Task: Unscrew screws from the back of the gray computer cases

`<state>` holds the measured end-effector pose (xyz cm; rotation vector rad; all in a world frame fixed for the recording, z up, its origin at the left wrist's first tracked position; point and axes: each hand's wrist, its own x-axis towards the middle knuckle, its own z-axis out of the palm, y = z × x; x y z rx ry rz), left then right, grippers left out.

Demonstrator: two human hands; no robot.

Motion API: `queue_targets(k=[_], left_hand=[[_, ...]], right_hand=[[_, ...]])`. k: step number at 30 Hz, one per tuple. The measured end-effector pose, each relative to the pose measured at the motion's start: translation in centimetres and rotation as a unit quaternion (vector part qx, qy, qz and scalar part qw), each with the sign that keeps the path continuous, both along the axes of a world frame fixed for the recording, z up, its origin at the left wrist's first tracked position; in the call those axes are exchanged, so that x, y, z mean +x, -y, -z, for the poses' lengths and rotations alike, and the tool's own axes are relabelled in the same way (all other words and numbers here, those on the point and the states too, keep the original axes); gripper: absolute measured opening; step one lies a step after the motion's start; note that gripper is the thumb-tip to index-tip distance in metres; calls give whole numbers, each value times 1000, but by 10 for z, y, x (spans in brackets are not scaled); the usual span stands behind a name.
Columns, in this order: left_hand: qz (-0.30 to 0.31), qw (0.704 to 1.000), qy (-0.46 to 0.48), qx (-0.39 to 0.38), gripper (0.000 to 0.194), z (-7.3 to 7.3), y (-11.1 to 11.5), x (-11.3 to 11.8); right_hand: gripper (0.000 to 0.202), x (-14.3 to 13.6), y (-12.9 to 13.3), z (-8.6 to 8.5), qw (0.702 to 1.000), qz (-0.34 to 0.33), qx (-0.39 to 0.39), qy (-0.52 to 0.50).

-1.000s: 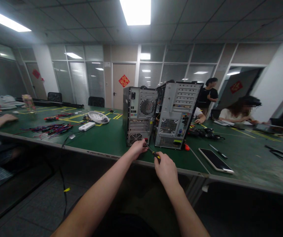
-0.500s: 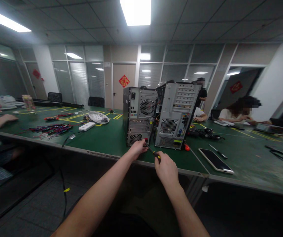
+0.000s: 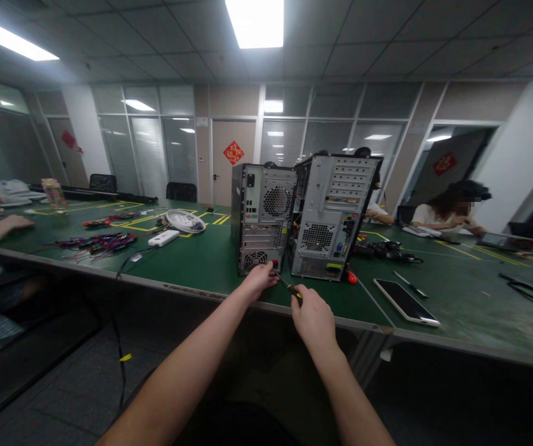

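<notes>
Two desktop computer towers stand upright side by side, rear panels facing me: a smaller tower on the left and a taller tower on the right. My right hand is wrapped round the yellow-and-black handle of a screwdriver. Its shaft slants up and left toward the lower right corner of the smaller tower. There, beside the fan grille, my left hand has its fingers closed together around the shaft's far end. What those fingers pinch, and the screwdriver's tip, I cannot make out.
A phone and a thin pen-like tool lie to the right. Black cables are behind them. Left are bundled wires, a white power bank-like block and a white basket. Co-workers sit on both sides.
My hands and the screwdriver have hardly moved. Behind the taller tower, a person in black has shifted left and is now mostly hidden by it.
</notes>
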<state>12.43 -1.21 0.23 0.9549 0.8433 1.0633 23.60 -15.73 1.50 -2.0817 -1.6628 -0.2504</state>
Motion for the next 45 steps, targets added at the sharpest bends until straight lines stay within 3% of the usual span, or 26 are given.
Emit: queue_targets(k=[45], left_hand=[[-2, 1000, 10, -3, 30, 2, -2, 0]], right_hand=[[23, -3, -1, 3, 1000, -17, 21, -14]])
